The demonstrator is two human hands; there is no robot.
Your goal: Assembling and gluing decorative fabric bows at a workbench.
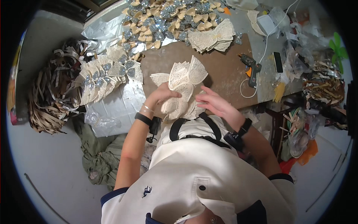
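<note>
At the near edge of the brown board, in front of my body, is a bunch of cream lace bows (180,74), its pieces overlapping and fanned upward. My left hand (161,95) is closed round the bunch's left side, with the thumb lying across a lace piece. The fingertips are partly hidden behind the lace. To the right of the bunch, my right hand (217,103) has its fingers stretched out and apart. Its fingertips are close beside the lower lace pieces; whether they touch is unclear.
A glue gun (252,71) lies on the right with its white cord, near a phone (278,62). Behind are stacked cream lace bows (212,37) and heaped small glittery bows (164,20). Lace bows with glittery centres (102,76) and ribbon strips (52,87) are at left.
</note>
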